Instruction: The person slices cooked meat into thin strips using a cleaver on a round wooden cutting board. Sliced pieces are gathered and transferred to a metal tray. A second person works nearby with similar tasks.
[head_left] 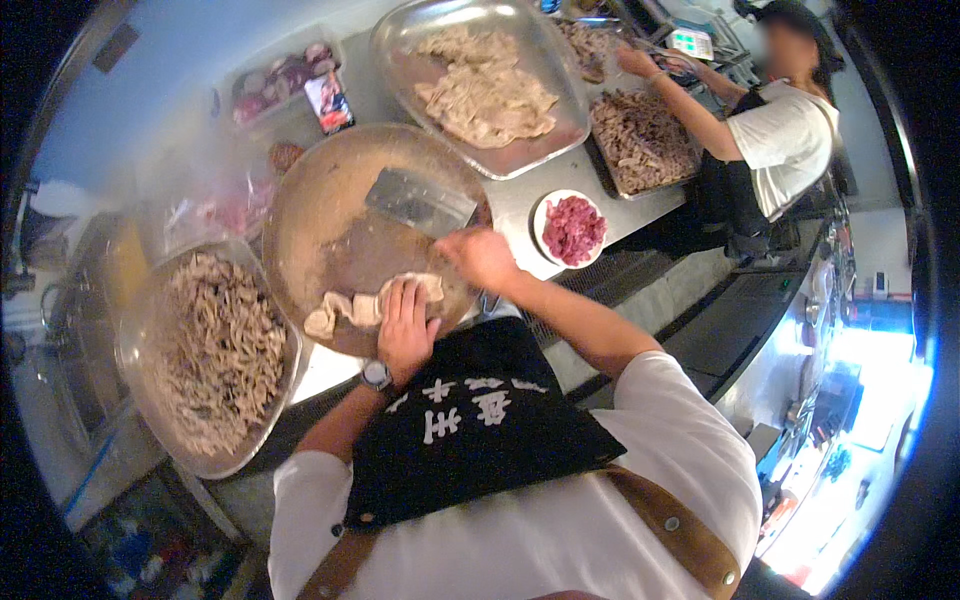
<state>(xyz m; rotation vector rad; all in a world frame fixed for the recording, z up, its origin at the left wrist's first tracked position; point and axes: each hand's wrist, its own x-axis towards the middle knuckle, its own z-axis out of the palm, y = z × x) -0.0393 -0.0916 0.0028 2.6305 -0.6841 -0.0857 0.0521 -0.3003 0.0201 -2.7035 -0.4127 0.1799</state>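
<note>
A cleaver (418, 203) with a wide metal blade is over the round wooden chopping block (320, 200). Its handle is in my right hand (482, 262), which is closed around it. On the block's near side lies a strip of pale cooked meat (352, 308), folded and wavy, perhaps tripe. My left hand (405, 325) rests on the right end of this strip, fingers stretched out and lying flat, thumb apart. The blade is beyond the meat, not touching it. A wristwatch (377, 375) is on my left wrist.
Left stands a tray of sliced meat (215, 350); beyond the block, a tray of larger pale pieces (480, 80). A bowl of red meat (572, 228) sits right. A phone (328, 103) leans against a tub of onions (285, 85). A co-worker (785, 130) stands near another meat tray (645, 140).
</note>
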